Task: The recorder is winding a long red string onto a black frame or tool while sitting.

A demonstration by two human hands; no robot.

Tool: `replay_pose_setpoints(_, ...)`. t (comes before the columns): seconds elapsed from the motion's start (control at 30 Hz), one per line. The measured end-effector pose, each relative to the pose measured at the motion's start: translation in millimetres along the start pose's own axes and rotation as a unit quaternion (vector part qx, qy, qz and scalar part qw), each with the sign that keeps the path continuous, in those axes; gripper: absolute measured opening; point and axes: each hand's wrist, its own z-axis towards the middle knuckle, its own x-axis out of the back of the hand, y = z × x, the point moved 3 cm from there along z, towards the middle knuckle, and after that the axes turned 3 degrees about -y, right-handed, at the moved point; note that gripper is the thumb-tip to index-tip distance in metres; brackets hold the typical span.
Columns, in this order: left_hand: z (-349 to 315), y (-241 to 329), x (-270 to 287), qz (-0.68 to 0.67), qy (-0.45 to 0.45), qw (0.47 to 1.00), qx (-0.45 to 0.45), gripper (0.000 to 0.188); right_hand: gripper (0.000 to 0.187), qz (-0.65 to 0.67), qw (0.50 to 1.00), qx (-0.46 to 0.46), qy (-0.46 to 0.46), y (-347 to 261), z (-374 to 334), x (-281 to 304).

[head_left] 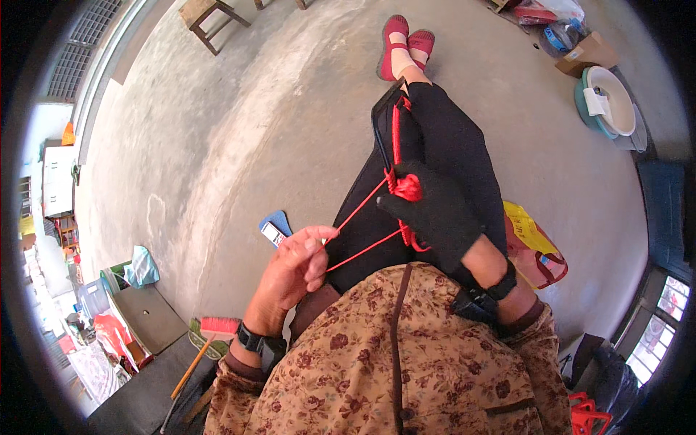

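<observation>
Stretching in two taut lines from one hand to the other, the red cord (396,138) sits over the person's lap, part of it wound along a bent black frame (376,129) that reaches down between the knees and shins. I see a thick red bundle (408,187) bulging beside the thumb of the right hand (438,214), which wears a black glove. That hand is closed around the cord-wound part; its other fingertips are hidden from me. The bare left hand (293,267) has its thumb and forefinger pinched on the upper line, the remaining fingers curled in near the lower one.

Under all this I have black trousers (464,145) and, past them, red shoes (388,61). A blue object (276,221) with a white panel is on the floor near the left hand; a red and yellow bag (533,239) is beside the right thigh. Farther out, I make out a red-bristled broom (219,325) at lower left, a wooden stool (203,13) at upper left and stacked basins (616,98) at upper right.
</observation>
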Motion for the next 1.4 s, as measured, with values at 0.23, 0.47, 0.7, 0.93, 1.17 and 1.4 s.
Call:
replay_pose_setpoints(0.23,-15.6,9.9,-1.8,0.055,-0.097,0.992,0.06,0.018,0.034,-0.056,0.998,-0.026,-0.033,17.5,6.7,-9.5)
replay_pose_setpoints(0.47,30.6,69.0,-49.6,-0.05,-0.2,0.958,-0.2,0.033,0.025,0.292,0.947,0.051,0.127,-16.8,4.6,59.4)
replay_pose_setpoints(0.7,104.3,48.5,-56.5,0.186,-0.101,0.965,-0.153,0.034,0.033,-0.085,0.979,0.127,0.134,-22.7,45.7,42.3)
replay_pose_setpoints(0.93,115.0,37.8,-32.9,0.031,-0.045,0.994,-0.096,0.024,0.045,0.084,0.995,0.043,0.021,-9.2,33.9,37.2)
replay_pose_setpoints(1.17,16.9,88.8,-28.7,-0.044,0.018,0.969,-0.241,0.031,0.052,-0.257,0.932,0.197,0.165,-57.4,23.9,40.7)
replay_pose_setpoints(1.4,-34.4,121.0,-27.6,0.276,0.138,0.874,-0.376,0.021,0.025,-0.278,0.914,0.249,-0.157,-75.0,-19.6,30.3)
